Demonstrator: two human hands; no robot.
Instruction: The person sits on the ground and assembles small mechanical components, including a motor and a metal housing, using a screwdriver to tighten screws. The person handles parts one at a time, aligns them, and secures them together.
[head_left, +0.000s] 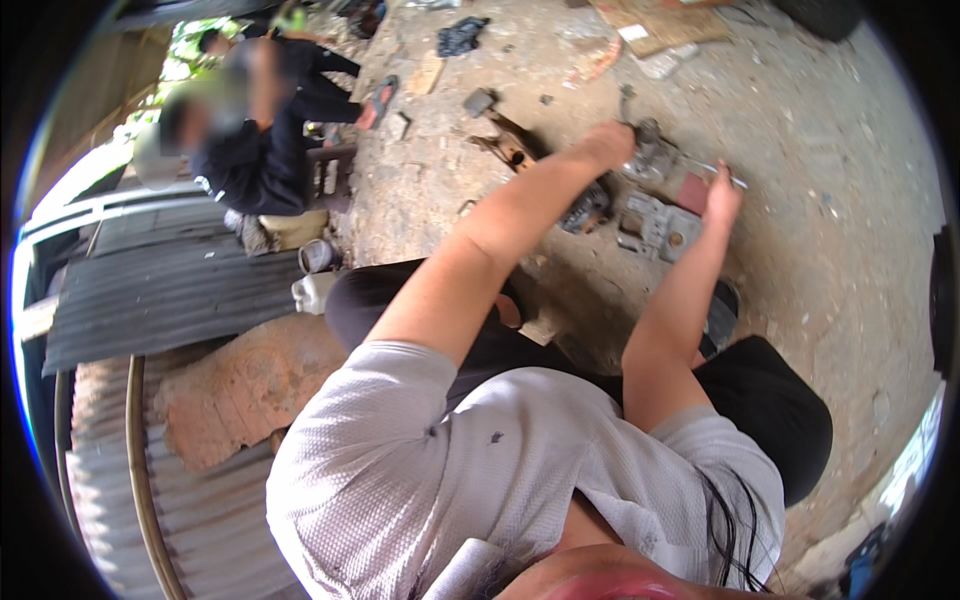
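My left hand [610, 146] is closed at the left edge of a grey metal engine part [655, 152]; its fingertips are partly hidden. A T-handle wrench [737, 182] is gripped in my right hand [722, 197], its thin shaft pointing left toward that engine part. Just below lies a grey cast engine casing [655, 228] with a round opening, on the ground between my forearms. A dark red flat piece [692, 193] sits beside the casing, close to my right hand. Partly behind my left forearm is another dark metal part [585, 210].
A rusty metal frame piece [515, 152] lies left of my left forearm. Beyond are a dark block [479, 101], a black crumpled bag [461, 37] and cardboard [665, 22]. Another person [262, 165] sits at the far left, near corrugated sheets [170, 290] and a white jug [313, 292].
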